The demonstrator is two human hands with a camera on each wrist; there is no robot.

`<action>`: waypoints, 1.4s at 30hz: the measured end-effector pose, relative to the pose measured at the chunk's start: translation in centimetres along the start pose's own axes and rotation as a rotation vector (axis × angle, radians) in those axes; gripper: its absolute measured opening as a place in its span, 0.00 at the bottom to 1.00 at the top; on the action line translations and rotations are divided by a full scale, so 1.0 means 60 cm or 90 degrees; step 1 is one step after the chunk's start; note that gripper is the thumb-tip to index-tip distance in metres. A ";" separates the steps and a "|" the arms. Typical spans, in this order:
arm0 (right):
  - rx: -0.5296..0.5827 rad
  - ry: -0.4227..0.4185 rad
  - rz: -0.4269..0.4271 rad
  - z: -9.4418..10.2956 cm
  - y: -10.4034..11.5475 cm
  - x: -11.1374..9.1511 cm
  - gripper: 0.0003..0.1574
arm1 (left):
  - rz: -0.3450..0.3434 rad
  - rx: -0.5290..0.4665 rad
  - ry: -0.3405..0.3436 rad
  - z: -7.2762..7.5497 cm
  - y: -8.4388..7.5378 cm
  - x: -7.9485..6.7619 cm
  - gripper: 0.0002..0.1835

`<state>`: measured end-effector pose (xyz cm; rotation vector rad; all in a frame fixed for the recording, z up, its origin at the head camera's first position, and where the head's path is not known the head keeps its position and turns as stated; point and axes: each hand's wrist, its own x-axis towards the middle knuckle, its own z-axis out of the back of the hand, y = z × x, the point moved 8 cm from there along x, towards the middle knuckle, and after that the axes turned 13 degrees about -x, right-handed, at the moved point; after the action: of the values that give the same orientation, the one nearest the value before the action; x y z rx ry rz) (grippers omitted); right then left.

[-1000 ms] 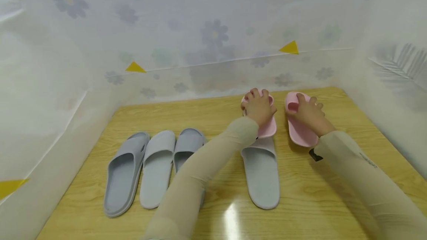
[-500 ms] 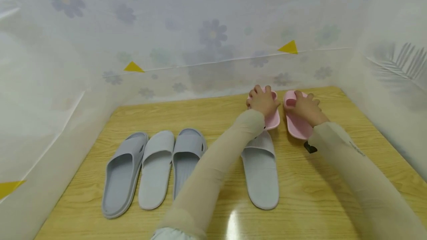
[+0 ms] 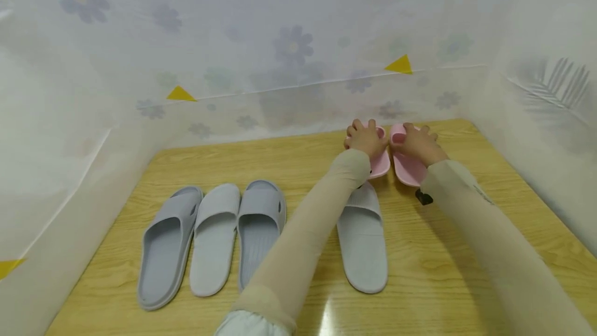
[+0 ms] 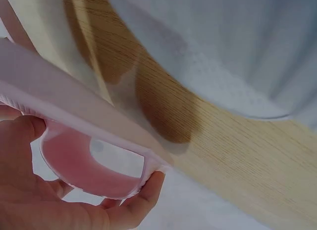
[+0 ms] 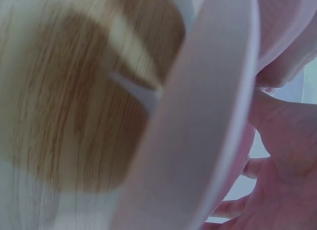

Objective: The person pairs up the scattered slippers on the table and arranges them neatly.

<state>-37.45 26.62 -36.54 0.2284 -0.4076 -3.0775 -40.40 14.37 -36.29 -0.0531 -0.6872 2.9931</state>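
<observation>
Toward the back right of the table, my left hand (image 3: pixel 366 140) grips a pink slipper (image 3: pixel 381 164) over its strap. In the left wrist view, thumb and fingers wrap that slipper's strap (image 4: pixel 74 161), and its sole casts a shadow on the wood. Just to the right, my right hand (image 3: pixel 421 145) holds the other pink slipper (image 3: pixel 409 171) around its strap. The right wrist view shows this slipper's sole (image 5: pixel 198 106) tilted above the wood, with fingers behind it. The two pink slippers are side by side with a narrow gap.
A light grey slipper (image 3: pixel 363 253) lies just in front of the left-hand pink one. On the left stand a grey slipper (image 3: pixel 163 253), a pale slipper (image 3: pixel 213 253) and another grey slipper (image 3: pixel 256 232) in a row. White flowered sheeting (image 3: pixel 298 92) borders the wooden table (image 3: pixel 224 162).
My left hand moved its pink slipper slightly right and back, off the light grey slipper's front. My right hand brought the other leftward and back, narrowing the gap.
</observation>
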 end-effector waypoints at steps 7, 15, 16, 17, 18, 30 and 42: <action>0.002 0.026 -0.008 -0.002 0.006 0.006 0.58 | 0.033 -0.007 0.021 -0.009 0.001 0.004 0.32; 0.001 0.051 -0.018 -0.014 0.004 0.013 0.54 | 0.037 -0.018 0.067 -0.020 0.000 0.006 0.35; 0.000 0.054 -0.019 -0.015 0.003 0.014 0.53 | 0.030 -0.019 0.077 -0.020 0.001 0.007 0.35; 0.000 0.056 -0.018 -0.017 0.002 0.016 0.53 | 0.023 -0.021 0.086 -0.020 0.001 0.007 0.35; -0.001 0.058 -0.017 -0.018 0.000 0.017 0.53 | 0.014 -0.024 0.096 -0.020 0.002 0.007 0.35; -0.020 0.062 0.004 -0.028 -0.024 0.044 0.53 | -0.081 -0.063 0.233 -0.019 0.005 0.013 0.38; -0.033 0.045 0.039 -0.020 -0.046 0.055 0.53 | -0.113 -0.088 0.352 -0.026 0.012 0.001 0.38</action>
<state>-40.56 28.80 -38.89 0.3172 -0.3247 -3.0058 -40.43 14.39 -37.99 -0.7493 -0.7685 2.5678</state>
